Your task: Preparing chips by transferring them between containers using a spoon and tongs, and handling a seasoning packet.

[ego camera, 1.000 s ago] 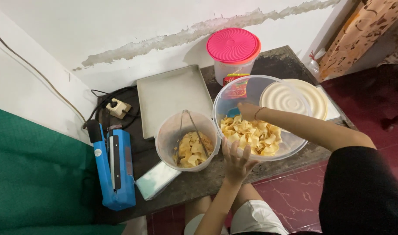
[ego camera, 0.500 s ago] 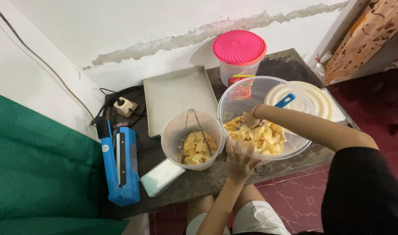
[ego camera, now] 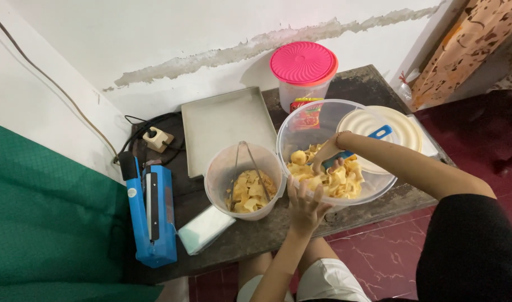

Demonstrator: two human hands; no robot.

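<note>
Scoop (ego camera: 354, 146) handle (blue) points up-right from right hand (ego camera: 328, 159).

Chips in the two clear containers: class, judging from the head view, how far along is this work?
Done: the small bucket holds some chips, with tongs resting in it. In hand: the right hand grips a blue-handled scoop in the large bowl; the left hand steadies its near rim. Left: most chips remain in the bowl, and the bucket is far from full.

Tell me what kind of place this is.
Probably a home snack-packing corner: a low dark table against a peeling wall, a large clear bowl of chips, a blue bag sealer, and a red tiled floor.
</note>
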